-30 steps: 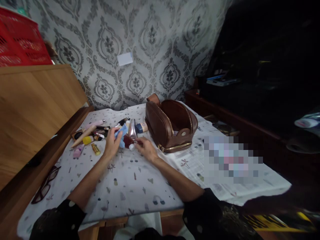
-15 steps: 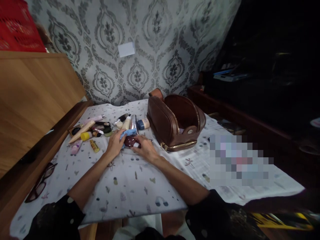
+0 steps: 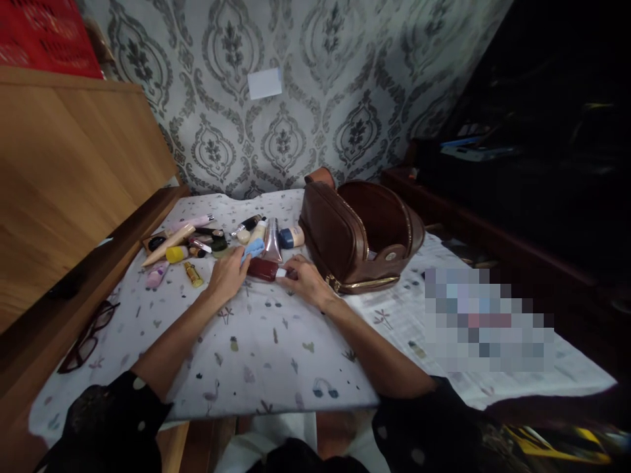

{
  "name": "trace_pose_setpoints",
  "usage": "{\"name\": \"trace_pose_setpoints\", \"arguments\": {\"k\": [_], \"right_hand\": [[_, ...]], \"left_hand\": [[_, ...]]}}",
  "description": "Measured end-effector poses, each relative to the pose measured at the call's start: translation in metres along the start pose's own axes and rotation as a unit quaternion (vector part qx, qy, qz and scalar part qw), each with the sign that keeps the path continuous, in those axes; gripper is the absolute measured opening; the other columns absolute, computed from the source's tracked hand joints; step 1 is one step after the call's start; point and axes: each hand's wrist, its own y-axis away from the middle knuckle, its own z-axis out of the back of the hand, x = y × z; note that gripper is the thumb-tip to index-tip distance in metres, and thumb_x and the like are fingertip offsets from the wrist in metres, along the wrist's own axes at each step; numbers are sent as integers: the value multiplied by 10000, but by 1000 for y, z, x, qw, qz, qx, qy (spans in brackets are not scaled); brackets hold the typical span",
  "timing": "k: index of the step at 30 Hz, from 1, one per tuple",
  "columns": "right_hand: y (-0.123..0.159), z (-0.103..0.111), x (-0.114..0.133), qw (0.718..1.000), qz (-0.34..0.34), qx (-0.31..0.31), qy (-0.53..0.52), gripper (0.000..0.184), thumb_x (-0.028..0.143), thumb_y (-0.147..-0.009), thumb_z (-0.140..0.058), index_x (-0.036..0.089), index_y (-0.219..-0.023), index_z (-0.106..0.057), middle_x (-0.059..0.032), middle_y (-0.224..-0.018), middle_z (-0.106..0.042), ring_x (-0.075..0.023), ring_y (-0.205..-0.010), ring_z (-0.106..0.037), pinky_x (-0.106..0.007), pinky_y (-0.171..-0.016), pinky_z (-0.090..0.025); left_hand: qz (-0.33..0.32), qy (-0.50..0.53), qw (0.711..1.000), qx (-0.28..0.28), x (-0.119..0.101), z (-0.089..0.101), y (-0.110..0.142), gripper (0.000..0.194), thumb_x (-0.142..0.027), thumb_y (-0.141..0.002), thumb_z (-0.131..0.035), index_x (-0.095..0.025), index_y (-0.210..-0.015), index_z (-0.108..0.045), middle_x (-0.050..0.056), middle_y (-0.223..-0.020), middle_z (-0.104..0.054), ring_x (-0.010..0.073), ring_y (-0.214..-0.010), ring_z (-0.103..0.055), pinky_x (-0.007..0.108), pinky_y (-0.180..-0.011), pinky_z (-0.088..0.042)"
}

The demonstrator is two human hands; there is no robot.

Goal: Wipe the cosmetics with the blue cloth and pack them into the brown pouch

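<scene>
Between our left hand (image 3: pixel 227 274), clutching crumpled blue cloth (image 3: pixel 253 249), and right hand (image 3: pixel 306 282), pinching its white cap (image 3: pixel 280 273), dark-red oblong bottle (image 3: pixel 261 269)

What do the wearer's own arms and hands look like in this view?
The left hand and right hand are bare, without gloves. The left sleeve and right sleeve are black with scattered pale dots and end well short of the wrists, leaving the forearms uncovered. Any rings or thin bracelets are too small to tell.
</scene>
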Motion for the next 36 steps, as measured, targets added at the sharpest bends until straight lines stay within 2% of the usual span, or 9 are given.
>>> {"name": "trace_pose_setpoints", "arguments": {"k": [3, 5, 7, 13, 20, 23, 28, 32, 36], "right_hand": [[0, -1, 1, 1000, -1, -2, 6, 88, 226, -803, -716, 161, -855, -685, -13, -862, -579, -113, -707, -538, -256, -719, -451], [0, -2, 2, 1000, -3, -2, 13, 91, 229, -803, -722, 158, -847, -688, -10, -830, -578, -120, -712, -534, -257, -717, -441], [0, -3, 2, 1000, -2, -3, 25, 92, 224, -809, -720, 156, -869, -707, -10, -826, -575, -122, -718, -533, -257, -722, -436], [0, -4, 4, 998, 16, 16, 54, 191, 222, -840, -707, 154, -1017, -730, -35, -891, -581, -133, -756, -541, -273, -771, -455], [3, -7, 1, 999, 48, 8, -18, 247, 208, -827, -686, 180, -1073, -677, -35, -872, -647, -168, -788, -582, -323, -802, -478], [3, -12, -1, 985, 18, 21, -173, 286, 341, -824, -689, 198, -1069, -649, -7, -812, -664, -166, -736, -611, -319, -738, -504], [1, -15, 2, 927, -64, 21, -369, 391, 491, -721, -772, 208, -953, -634, 3, -776, -649, -155, -662, -628, -280, -599, -499], [2, -8, 7, 922, -18, 25, -386, 370, 449, -712, -802, 213, -959, -661, -6, -880, -686, -148, -774, -637, -299, -735, -513], [3, -4, 9, 918, 0, 54, -392, 368, 437, -725, -803, 213, -985, -670, -7, -899, -690, -147, -805, -633, -308, -772, -511]], "left_hand": [[-119, -39, 991, -41, -14, 0, 10, 357, -290, -1000, -379, -206, -1252, -618, 123, -1173, -598, 267, -1091, -575, 353, -854, -504], [-215, -51, 975, -24, -19, -2, 15, 356, -284, -992, -411, -252, -1282, -615, 108, -1209, -585, 265, -1139, -547, 347, -834, -525], [-258, -60, 964, -12, -18, -4, 16, 355, -309, -994, -427, -255, -1292, -613, 107, -1227, -583, 266, -1154, -538, 352, -819, -541], [-164, -51, 984, -41, -1, -6, 6, 367, -359, -1012, -407, -213, -1252, -642, 105, -1194, -610, 258, -1116, -582, 371, -884, -531], [-103, -8, 994, -22, 0, 2, 3, 275, -337, -998, -426, -193, -1072, -649, 75, -969, -627, 232, -902, -627, 326, -744, -488], [-106, 12, 994, -30, 2, 7, 2, 273, -334, -994, -424, -194, -918, -646, 60, -891, -624, 221, -865, -613, 312, -737, -456], [-106, 55, 993, -9, -1, 7, 2, 440, -384, -1002, -394, -191, -643, -559, 32, -702, -568, 180, -704, -555, 296, -688, -407], [-142, 133, 981, -14, -11, 8, 5, 384, -398, -1002, -394, -181, -749, -585, 43, -800, -587, 188, -805, -575, 304, -765, -420], [-191, 221, 953, 82, -16, 10, 5, 378, -450, -1002, -389, -179, -854, -607, 30, -831, -587, 174, -811, -578, 286, -761, -429]]}}
